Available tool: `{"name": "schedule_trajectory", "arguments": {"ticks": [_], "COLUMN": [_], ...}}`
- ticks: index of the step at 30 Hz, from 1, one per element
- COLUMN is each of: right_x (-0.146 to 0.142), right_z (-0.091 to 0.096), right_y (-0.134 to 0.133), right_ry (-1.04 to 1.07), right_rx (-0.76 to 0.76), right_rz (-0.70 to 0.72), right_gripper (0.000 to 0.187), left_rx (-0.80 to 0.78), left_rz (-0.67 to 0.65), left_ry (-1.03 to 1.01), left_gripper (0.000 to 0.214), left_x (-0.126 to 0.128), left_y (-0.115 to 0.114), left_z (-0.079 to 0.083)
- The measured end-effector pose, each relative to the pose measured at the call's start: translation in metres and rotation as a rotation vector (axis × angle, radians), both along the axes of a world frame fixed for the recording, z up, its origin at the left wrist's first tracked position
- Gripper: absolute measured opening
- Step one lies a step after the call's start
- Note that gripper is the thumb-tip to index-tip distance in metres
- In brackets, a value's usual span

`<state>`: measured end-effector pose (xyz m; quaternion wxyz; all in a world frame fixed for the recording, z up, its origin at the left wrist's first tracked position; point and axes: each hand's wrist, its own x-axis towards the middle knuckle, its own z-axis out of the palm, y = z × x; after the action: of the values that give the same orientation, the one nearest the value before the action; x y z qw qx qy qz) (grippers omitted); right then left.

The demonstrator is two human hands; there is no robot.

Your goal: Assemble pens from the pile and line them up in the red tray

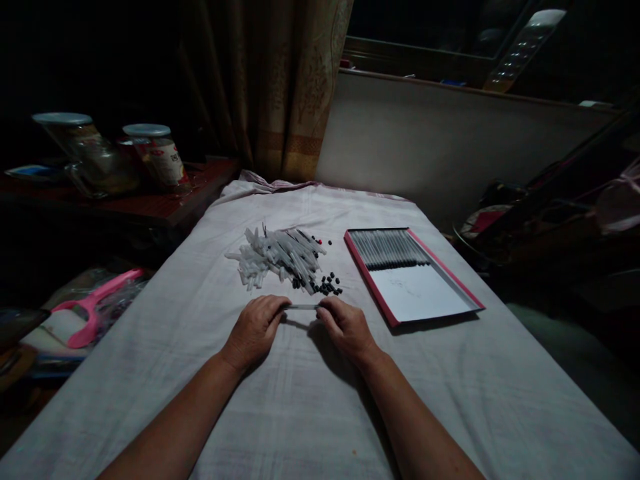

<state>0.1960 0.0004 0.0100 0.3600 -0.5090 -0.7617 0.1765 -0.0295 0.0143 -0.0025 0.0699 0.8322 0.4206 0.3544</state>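
A thin translucent pen lies level between my two hands, just above the cloth. My left hand pinches its left end, and my right hand pinches the other; fingers cover both ends. Beyond them spreads a loose heap of clear pen parts, with dark thin pieces among them. Small black plugs are scattered at the heap's right side, plus a tiny red one. Off to the right, a shallow red-edged box holds a row of pens with black ends along its far half.
A pale checked cloth covers the work surface. At left stand a dark red table with a lidded jar and a glass jug, and a pink plastic item below. A patterned curtain and a wall close the back.
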Motion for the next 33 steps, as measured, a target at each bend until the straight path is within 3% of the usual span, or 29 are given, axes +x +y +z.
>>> {"name": "schedule_trajectory", "arguments": {"ticks": [23,28,33], "right_x": [0.0031,0.0035,0.0035], "right_z": [0.0065,0.0072,0.0078], "right_y": [-0.0029,-0.0030,-0.0035], "right_ry": [-0.083,-0.109,-0.093], "right_rx": [-0.018,-0.001,-0.008], "right_rz": [0.027,0.057,0.050], "right_gripper": [0.017,0.026,0.019], "left_rx": [-0.063,-0.072,-0.080], "left_rz": [-0.017,-0.035,-0.031], "left_ry": [-0.004,0.001,-0.002], "left_gripper": [0.017,0.016,0.016], "left_x": [-0.0006,-0.0007,0.0001], "left_y": [-0.0009,-0.0012,-0.0021], "left_z": [0.0023,0.0037,0.0052]}}
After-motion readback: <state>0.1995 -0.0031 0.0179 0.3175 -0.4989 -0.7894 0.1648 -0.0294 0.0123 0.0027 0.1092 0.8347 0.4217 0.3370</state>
